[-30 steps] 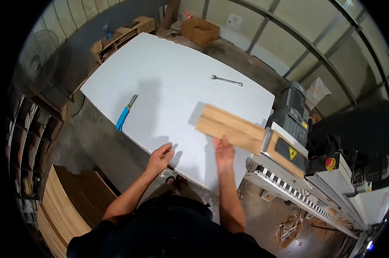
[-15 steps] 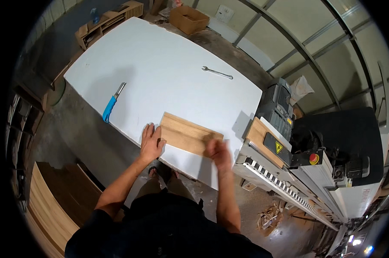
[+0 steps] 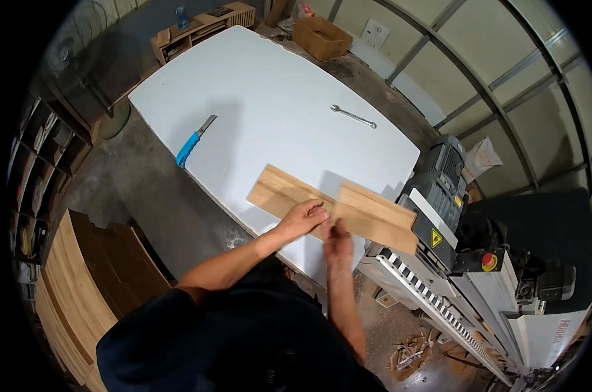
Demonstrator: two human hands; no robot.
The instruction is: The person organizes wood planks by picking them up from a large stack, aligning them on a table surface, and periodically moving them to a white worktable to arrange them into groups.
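Note:
A light wooden board (image 3: 377,217) is raised at a tilt between the white table and the machine, its right end over the machine's edge. My right hand (image 3: 339,245) grips it by the near left corner, fingers partly behind it. My left hand (image 3: 301,221) is curled, fingertips together beside that board's left end; whether they pinch it is hidden. Beneath my left hand a second wooden board (image 3: 276,188) lies flat near the table's front edge. A blue-handled knife (image 3: 188,149) with its blade out lies at the table's left edge. Farther back rests a steel wrench (image 3: 353,116).
The white table (image 3: 243,78) fills the middle. At right stands a machine with a motor (image 3: 439,166), a red stop button (image 3: 489,262) and a striped rail (image 3: 433,308). Brown panels (image 3: 113,274) stand at lower left. A cardboard box (image 3: 322,38) sits beyond the table.
The board that lay on the machine is now lifted and in my right hand. My left hand has moved right, along the board on the table. The view has shifted slightly.

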